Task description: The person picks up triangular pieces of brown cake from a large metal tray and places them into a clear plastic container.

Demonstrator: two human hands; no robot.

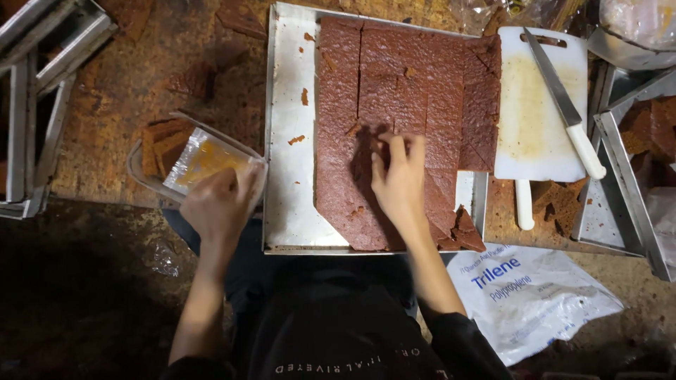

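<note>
A large brown cake slab [422,84], cut into strips and pieces, lies on a metal baking tray [289,176]. My right hand [400,176] rests on the cake near its middle, fingertips pressing at a cut piece. My left hand [220,204] holds a clear plastic container [201,158] at the tray's left side; several cake slices [160,144] stand inside it. The tray's left strip is bare apart from crumbs.
A white cutting board [535,119] with a white-handled knife [563,102] lies right of the tray. Another white handle [523,204] sticks out below it, next to cake scraps [556,200]. Metal trays [627,176] stand right, metal frames [42,84] left. A white plastic bag [528,295] lies near me.
</note>
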